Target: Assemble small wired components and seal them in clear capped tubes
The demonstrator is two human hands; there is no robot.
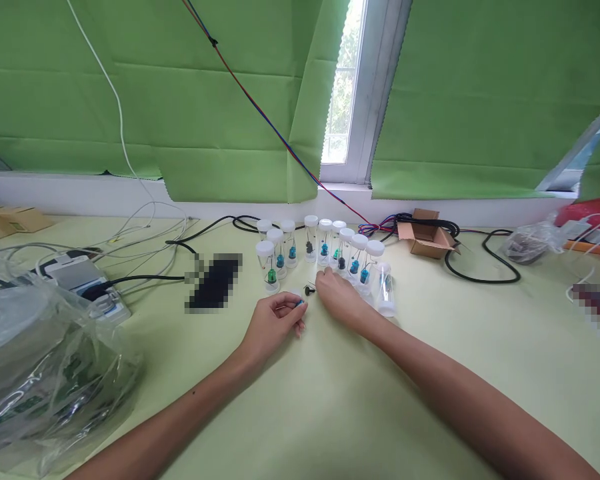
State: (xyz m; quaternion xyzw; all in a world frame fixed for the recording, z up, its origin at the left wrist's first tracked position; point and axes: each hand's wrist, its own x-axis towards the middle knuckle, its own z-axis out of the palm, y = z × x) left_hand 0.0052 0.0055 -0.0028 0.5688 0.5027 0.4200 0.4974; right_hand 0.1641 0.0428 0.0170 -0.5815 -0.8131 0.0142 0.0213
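My left hand (275, 320) is closed in a pinch above the table, with a small blue part (300, 303) at its fingertips. Just beyond it, a small black part with thin wire leads (309, 290) lies on the table between my two hands. My right hand (341, 297) reaches in from the right with its fingers bunched together; what they hold, if anything, is hidden. Several clear tubes with white caps (266, 267) stand upright beyond the hands, with small blue, green or black wired parts inside. Near my right wrist stands another clear tube (386, 290).
A clear plastic bag (45, 373) takes up the left side, beside a power strip (107, 303) and tangled cables. A blurred dark object (215, 283) lies left of the tubes. An open cardboard box (427, 237) and black cable (510, 279) sit at back right.
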